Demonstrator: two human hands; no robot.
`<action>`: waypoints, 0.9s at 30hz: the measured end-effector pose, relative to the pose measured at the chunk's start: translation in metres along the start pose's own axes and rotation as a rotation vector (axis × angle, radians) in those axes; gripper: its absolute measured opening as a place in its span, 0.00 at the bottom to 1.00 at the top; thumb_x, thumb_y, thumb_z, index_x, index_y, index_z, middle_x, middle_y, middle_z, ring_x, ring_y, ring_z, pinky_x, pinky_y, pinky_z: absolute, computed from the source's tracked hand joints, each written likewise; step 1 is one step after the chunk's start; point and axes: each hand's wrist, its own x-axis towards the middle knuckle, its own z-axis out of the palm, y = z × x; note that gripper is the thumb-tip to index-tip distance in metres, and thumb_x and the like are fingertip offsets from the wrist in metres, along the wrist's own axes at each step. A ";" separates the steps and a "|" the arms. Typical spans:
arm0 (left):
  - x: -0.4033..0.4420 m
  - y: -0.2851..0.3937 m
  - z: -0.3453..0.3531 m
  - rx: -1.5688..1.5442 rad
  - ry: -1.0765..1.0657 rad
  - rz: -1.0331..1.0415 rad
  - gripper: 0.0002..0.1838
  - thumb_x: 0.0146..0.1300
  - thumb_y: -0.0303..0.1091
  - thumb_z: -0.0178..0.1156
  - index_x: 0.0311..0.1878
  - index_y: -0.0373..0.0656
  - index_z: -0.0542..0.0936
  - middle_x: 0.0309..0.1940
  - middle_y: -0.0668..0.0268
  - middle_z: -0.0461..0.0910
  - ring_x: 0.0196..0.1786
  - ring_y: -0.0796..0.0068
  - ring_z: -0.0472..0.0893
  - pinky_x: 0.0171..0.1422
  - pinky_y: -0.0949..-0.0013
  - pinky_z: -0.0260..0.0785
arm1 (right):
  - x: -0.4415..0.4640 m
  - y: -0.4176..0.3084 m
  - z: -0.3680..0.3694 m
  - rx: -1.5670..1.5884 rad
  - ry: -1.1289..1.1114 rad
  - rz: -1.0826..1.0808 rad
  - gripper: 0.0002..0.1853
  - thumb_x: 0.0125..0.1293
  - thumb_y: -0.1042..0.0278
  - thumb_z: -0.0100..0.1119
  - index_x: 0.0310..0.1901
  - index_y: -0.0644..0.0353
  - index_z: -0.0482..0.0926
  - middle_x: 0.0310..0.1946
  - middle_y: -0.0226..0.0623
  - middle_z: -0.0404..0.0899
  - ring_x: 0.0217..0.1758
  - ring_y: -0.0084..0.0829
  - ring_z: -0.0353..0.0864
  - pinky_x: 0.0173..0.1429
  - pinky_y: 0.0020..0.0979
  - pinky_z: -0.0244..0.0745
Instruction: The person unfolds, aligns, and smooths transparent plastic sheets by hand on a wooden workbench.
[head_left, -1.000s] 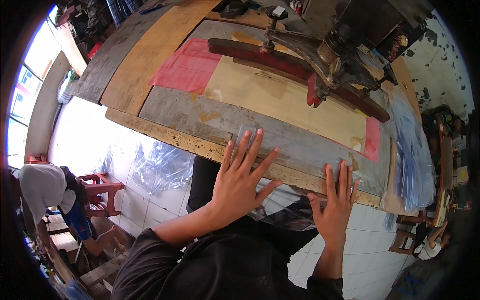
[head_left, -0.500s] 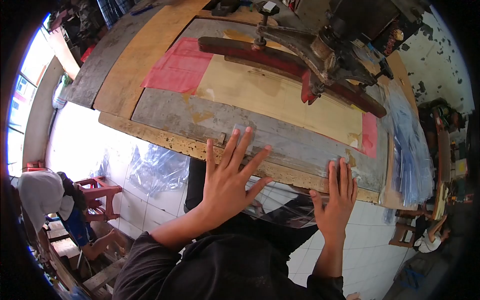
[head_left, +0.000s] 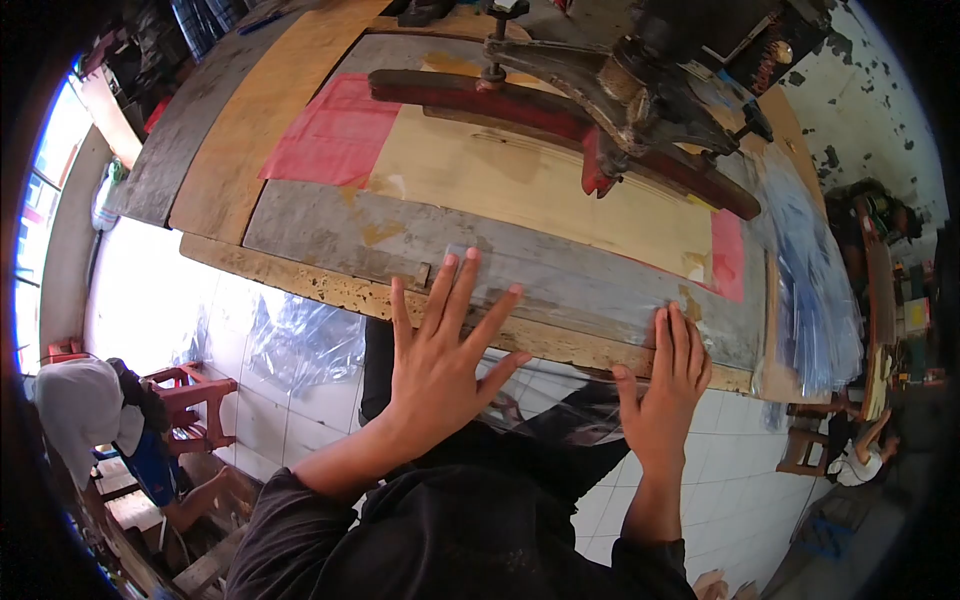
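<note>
My left hand lies flat at the table's front edge with its fingers spread, the tips resting on a thin clear plastic sheet. To its right, my right hand presses the same sheet with its fingers close together and the thumb apart. Part of the sheet hangs over the edge in front of my body. Beyond my hands, a yellowish sheet with a pink piece at its left end lies on the grey board. A small raised block sits near my left fingertips.
A machine with a long dark red bar reaches over the yellowish sheet. A pile of clear plastic sheets lies at the right end. More plastic is on the tiled floor. A person in a white head covering sits by a red stool.
The view has shifted slightly, so the table and machine appear a little further left. Both hands stay flat on the plastic sheet, with hardly any change in their pose.
</note>
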 end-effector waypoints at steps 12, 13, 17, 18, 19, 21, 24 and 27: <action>-0.001 -0.004 0.004 -0.038 -0.026 0.030 0.33 0.74 0.43 0.58 0.82 0.56 0.75 0.89 0.45 0.55 0.91 0.42 0.54 0.89 0.25 0.28 | 0.035 -0.101 0.020 0.251 -0.060 -0.331 0.38 0.81 0.53 0.54 0.83 0.70 0.63 0.87 0.58 0.57 0.92 0.54 0.53 0.90 0.61 0.49; 0.000 -0.004 0.003 -0.042 -0.031 0.034 0.33 0.74 0.43 0.58 0.82 0.56 0.75 0.89 0.45 0.55 0.91 0.42 0.54 0.89 0.25 0.28 | 0.036 -0.098 0.019 0.250 -0.064 -0.324 0.38 0.81 0.53 0.54 0.83 0.70 0.63 0.87 0.58 0.57 0.92 0.54 0.53 0.90 0.61 0.49; 0.000 -0.005 -0.001 -0.002 -0.033 0.024 0.33 0.72 0.44 0.59 0.81 0.59 0.76 0.89 0.47 0.58 0.90 0.48 0.57 0.89 0.24 0.30 | 0.032 -0.071 0.006 0.233 -0.122 -0.328 0.39 0.80 0.51 0.57 0.84 0.67 0.63 0.88 0.50 0.59 0.91 0.48 0.57 0.90 0.61 0.49; 0.000 -0.005 -0.001 0.001 -0.025 0.019 0.33 0.72 0.44 0.60 0.81 0.60 0.76 0.89 0.48 0.58 0.90 0.49 0.58 0.89 0.24 0.30 | 0.028 -0.064 0.002 0.168 -0.136 -0.295 0.40 0.80 0.51 0.58 0.84 0.66 0.63 0.88 0.48 0.59 0.91 0.47 0.59 0.90 0.61 0.50; 0.001 -0.006 -0.001 -0.007 -0.025 0.023 0.33 0.72 0.44 0.60 0.81 0.60 0.76 0.89 0.48 0.58 0.90 0.49 0.58 0.89 0.24 0.30 | 0.025 -0.055 0.000 0.161 -0.138 -0.291 0.40 0.80 0.51 0.58 0.84 0.66 0.63 0.88 0.48 0.59 0.91 0.47 0.59 0.90 0.61 0.50; 0.000 -0.006 -0.001 -0.029 -0.025 0.010 0.32 0.71 0.40 0.59 0.80 0.58 0.78 0.89 0.50 0.58 0.90 0.47 0.58 0.90 0.26 0.26 | 0.019 -0.037 -0.004 0.053 -0.143 -0.249 0.40 0.81 0.50 0.58 0.85 0.64 0.62 0.88 0.47 0.59 0.90 0.46 0.60 0.89 0.60 0.50; 0.001 -0.007 -0.001 -0.041 -0.022 0.008 0.32 0.72 0.41 0.60 0.79 0.57 0.79 0.89 0.51 0.59 0.90 0.48 0.58 0.90 0.27 0.26 | 0.013 -0.020 -0.006 0.017 -0.139 -0.225 0.40 0.82 0.48 0.56 0.85 0.63 0.62 0.88 0.45 0.60 0.90 0.45 0.60 0.89 0.61 0.49; -0.001 -0.010 -0.002 -0.019 -0.010 0.027 0.32 0.72 0.43 0.63 0.80 0.58 0.77 0.89 0.52 0.59 0.90 0.52 0.60 0.89 0.24 0.30 | 0.010 -0.013 -0.007 0.020 -0.139 -0.197 0.40 0.82 0.46 0.55 0.86 0.62 0.62 0.88 0.44 0.60 0.90 0.46 0.60 0.89 0.62 0.49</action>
